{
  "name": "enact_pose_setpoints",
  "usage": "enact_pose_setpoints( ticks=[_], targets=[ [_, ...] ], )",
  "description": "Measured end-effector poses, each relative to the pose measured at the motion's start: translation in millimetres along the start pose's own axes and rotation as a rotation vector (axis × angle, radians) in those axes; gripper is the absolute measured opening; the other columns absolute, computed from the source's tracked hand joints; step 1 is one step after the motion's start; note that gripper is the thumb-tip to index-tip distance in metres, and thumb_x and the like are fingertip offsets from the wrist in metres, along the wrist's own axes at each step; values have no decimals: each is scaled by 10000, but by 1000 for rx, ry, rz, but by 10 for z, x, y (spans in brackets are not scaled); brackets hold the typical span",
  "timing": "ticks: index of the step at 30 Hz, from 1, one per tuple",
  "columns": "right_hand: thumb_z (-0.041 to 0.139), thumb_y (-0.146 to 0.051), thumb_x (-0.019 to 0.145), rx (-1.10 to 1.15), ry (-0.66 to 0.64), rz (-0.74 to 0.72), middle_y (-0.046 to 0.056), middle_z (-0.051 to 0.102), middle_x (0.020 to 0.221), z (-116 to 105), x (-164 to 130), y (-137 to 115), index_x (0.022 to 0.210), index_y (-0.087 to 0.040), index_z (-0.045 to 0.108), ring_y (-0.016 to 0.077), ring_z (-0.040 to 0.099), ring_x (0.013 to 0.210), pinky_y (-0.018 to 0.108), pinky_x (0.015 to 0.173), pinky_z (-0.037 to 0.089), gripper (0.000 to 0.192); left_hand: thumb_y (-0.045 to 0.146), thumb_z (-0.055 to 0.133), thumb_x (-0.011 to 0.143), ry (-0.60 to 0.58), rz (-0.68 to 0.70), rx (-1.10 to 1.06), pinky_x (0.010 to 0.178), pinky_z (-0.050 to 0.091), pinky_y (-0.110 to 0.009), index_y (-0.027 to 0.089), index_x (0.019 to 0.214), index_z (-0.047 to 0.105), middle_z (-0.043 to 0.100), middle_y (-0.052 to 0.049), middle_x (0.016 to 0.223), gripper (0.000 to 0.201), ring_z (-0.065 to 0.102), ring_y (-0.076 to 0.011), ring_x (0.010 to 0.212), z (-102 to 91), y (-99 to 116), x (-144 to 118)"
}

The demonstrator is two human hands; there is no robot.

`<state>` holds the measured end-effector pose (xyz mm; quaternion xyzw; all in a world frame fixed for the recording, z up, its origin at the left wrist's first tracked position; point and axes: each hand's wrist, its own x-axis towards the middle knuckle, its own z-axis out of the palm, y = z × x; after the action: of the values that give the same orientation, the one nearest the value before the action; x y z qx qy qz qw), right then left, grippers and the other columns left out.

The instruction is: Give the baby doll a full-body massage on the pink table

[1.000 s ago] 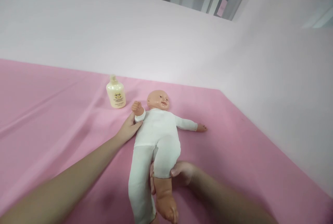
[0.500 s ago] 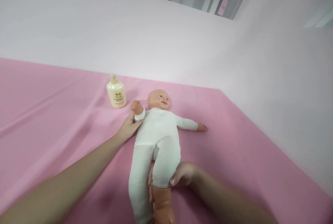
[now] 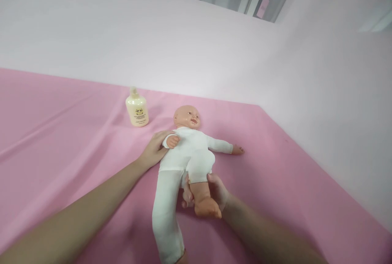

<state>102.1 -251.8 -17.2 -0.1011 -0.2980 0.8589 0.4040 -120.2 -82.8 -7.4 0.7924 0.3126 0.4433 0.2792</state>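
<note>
The one camera, worn on the head, looks forward and down across the tabletop (image 3: 290, 182) from the doll's (image 3: 190, 149) foot end. It is near enough that the forearms (image 3: 82, 211) run in from below on either side and the frame's bottom edge cuts one foot. The hands (image 3: 154, 148) fall around mid-frame; the pale wall (image 3: 183, 51) fills the upper part, slanting down rightward.

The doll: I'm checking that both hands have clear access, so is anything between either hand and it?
Nothing visible: the left hand touches the doll at its bent arm, and the right hand grips its bent leg. The bottle stands apart, beyond the left hand.
</note>
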Motion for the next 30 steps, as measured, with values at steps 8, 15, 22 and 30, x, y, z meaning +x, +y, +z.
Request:
enact_pose_setpoints(
  ticks=[8,15,22,30],
  targets=[
    [775,-654,654,-75,-93,216,109,772,887,-16,-66,36,1103,-140,639,227,696,787,343,754,495,696,465,682,925,31,-249,-221,1090,524,-504,176,1340,659,721,-136,1340,506,663,-340,1249,28,-9,-24],
    [875,-574,535,-159,-142,386,128,765,810,103,-45,-1,1062,-117,677,338,753,950,483,982,499,724,443,722,867,54,-405,-273,1074,543,-509,163,1362,634,731,-136,1322,576,679,-357,1248,7,40,-24],
    [966,-388,585,-281,-175,450,131,781,1072,92,-69,-70,1136,-97,708,250,742,1036,333,988,519,675,426,696,875,40,-414,-256,1081,542,-493,167,1354,623,715,-134,1354,549,667,-354,1273,5,71,-15],
    [985,-501,586,-348,-177,416,124,766,1037,50,-50,-65,1030,-116,725,248,731,993,296,892,551,643,419,700,879,39,-397,-260,1072,545,-508,160,1357,616,711,-143,1356,550,666,-362,1268,7,57,-13]
  ],
)
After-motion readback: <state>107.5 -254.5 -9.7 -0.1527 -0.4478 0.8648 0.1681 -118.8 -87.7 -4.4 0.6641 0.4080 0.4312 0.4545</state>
